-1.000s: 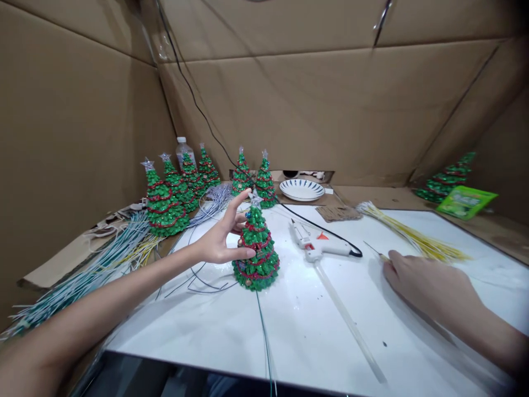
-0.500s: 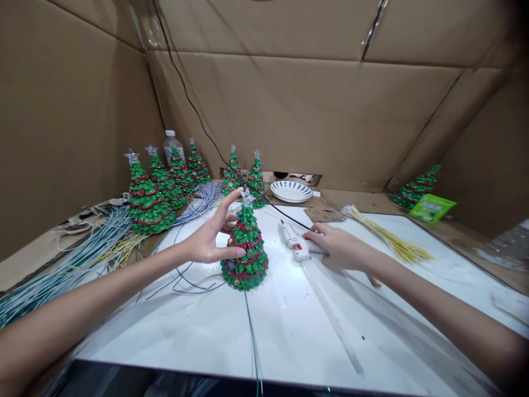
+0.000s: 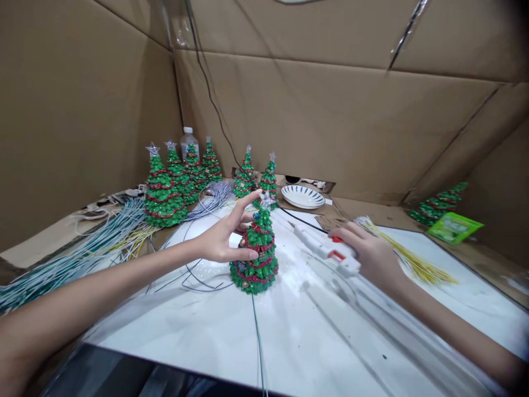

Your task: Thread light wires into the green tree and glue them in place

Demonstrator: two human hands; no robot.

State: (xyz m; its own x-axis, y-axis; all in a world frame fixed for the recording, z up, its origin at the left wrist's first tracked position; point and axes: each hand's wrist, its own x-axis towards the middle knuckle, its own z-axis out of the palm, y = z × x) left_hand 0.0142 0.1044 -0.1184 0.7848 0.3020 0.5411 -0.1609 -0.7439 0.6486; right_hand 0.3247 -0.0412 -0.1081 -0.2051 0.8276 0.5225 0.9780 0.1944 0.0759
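Christmas tree [image 3: 256,270], green with red garland and a silvery star on top. Stands upright near the middle of the white board [image 3: 206,331], between thumb and fingers of the left hand [image 3: 225,240], with thumb on the front and forefinger up beside the star. Held there in a wide, spread grip; in the right hand [image 3: 378,256], a closed grip on the handle end of the glue gun [image 3: 318,245]. Counted in all: 8 trees, namely 1 at the left hand, 4 left-hand trees [image 3: 165,201], 2 back trees [image 3: 243,176] and 1 far-right tree [image 3: 440,205]. Also 1 glue gun, 1 plate [image 3: 303,197], 1 bottle [image 3: 187,138], 1 green packet [image 3: 454,227] and 1 yellow-and-white bundle [image 3: 413,256] beyond the right hand. To the left, a heap of green and white strands [image 3: 88,248], too tangled to count; in front of the held tree, thin green wire [image 3: 259,342]. Behind, cardboard walls [image 3: 330,121] with a black cord [image 3: 210,99] hanging down. In the way: left hand and held tree before the right-hand back tree, packet before the base of the far-right tree. Compared with 0.5 s ago: glue gun now raised off the board and blurred, no longer lying flat; held tree unmoved on the board, in the same grip.
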